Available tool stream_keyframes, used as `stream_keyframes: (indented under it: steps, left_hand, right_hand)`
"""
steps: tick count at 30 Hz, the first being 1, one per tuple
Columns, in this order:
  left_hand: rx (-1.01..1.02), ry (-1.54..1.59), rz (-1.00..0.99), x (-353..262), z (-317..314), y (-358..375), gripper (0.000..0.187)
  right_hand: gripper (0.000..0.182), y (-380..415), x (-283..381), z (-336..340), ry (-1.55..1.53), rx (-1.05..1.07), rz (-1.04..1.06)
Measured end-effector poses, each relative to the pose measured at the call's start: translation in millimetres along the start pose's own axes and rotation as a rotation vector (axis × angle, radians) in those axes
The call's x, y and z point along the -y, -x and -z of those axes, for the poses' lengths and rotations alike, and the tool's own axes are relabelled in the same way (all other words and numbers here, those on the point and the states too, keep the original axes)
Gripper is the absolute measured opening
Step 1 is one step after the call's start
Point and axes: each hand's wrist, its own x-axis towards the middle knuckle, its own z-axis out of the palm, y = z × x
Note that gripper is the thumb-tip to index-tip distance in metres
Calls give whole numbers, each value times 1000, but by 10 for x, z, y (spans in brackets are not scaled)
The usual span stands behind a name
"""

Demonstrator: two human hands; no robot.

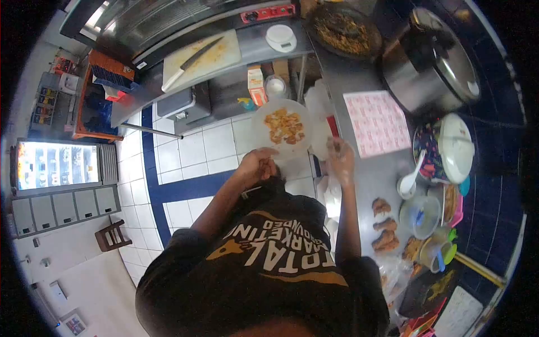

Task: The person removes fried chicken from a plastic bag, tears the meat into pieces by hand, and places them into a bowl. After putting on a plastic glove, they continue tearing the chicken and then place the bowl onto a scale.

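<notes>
A translucent white bowl [258, 121] with chopped golden-brown food pieces [283, 126] in it is in front of my chest, over the tiled floor. My left hand [258, 164] is closed at the bowl's lower left rim, fingers curled. To the right of the bowl is my right hand [341, 160], which seems to be in a clear plastic glove. Its fingers are bent beside pale, translucent plastic [320, 135]; what they hold is hard to make out. A pink-and-white printed paper sheet [377, 123] lies on the counter right of this hand.
Fried chicken pieces [385, 233], a white ladle [409, 182] and a clear tub [421, 216] sit on the right counter. A large steel cooker [426, 70] and dark pan [342, 33] stand behind. Ahead, a knife [196, 59] lies on a cutting board [227, 53] near a white scale [281, 37].
</notes>
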Motion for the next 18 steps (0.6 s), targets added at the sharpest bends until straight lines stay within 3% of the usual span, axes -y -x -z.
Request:
stream_keyframes:
  steps: [3,5,7,10,12,14,16,18]
  left_hand:
    - [-34,-3,-67,-314,378,-119,36]
    - [-74,-8,-82,-563,603,-251,36]
    - [-130,10,-115,-807,663,-339,36]
    - [-172,50,-154,-1132,806,-600,37]
    - [-183,63,-160,-1272,876,-792,37]
    - [-190,44,-153,-1496,953,-997,37]
    - [-214,41,-131,-1719,1002,-1151,37]
    - [-217,53,-109,-1932,1006,-1329,36]
  right_hand:
    - [19,-1121,10,-571,18,-42,85]
    - [18,-1964,-526,-1107,-124,-50,277]
    - [24,-2480,-343,-1450,-230,-31,4]
    - [23,-3172,-112,-1740,117,130,-97]
    - [35,-3657,-714,-2176,332,4,98]
    - [41,-3809,-751,-2292,370,-65,86]
    - [38,-3664,-143,-2016,242,-79,-148]
    - [39,-3711,-303,-2100,229,-76,-77]
